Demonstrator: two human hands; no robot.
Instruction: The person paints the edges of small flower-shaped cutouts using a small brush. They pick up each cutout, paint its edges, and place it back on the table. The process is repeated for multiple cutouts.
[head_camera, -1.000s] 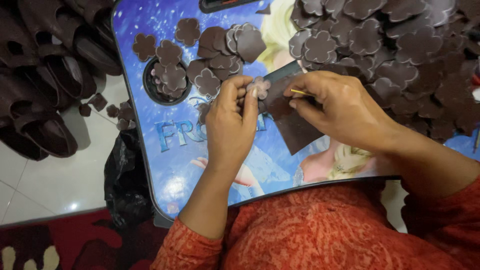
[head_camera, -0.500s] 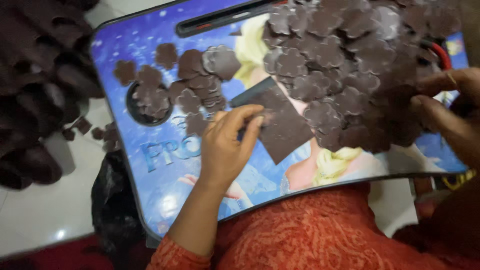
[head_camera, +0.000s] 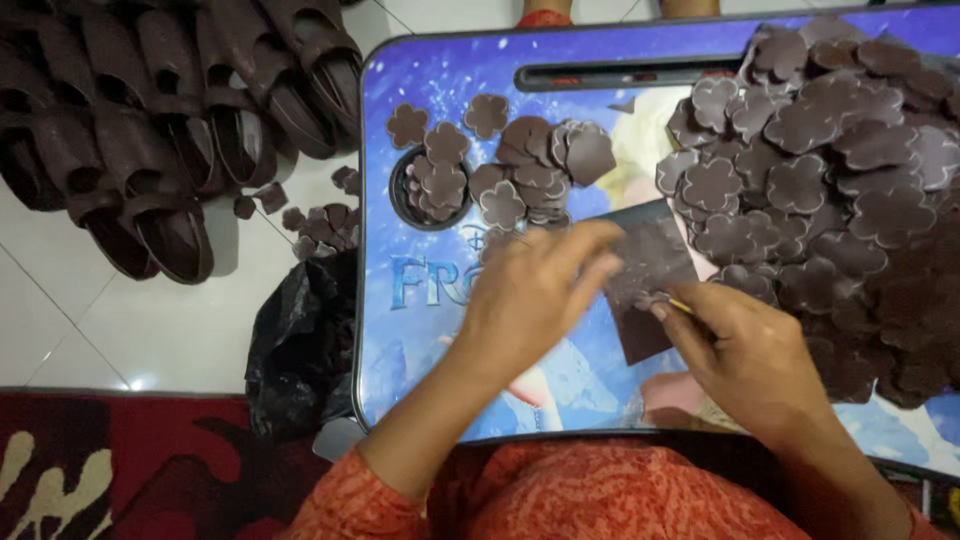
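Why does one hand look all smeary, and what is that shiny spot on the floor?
Head view: the left hand is smeared by motion blur, while the right hand and the brown flower-shaped cutouts look sharper; the bright spot is glare from a light on the glossy white floor tile; soft shadows lie beside the dark brown sandals.

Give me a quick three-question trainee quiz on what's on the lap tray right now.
1. True or false: the left hand rests on the dark square sheet.
2. Where is the big heap of brown flower cutouts? A) the tray's right side B) on the floor C) in the black bag
3. What fills the round recess in the lap tray?

Key: 1 true; 2 A; 3 brown flower cutouts. The right hand pinches a thin yellowish tool.
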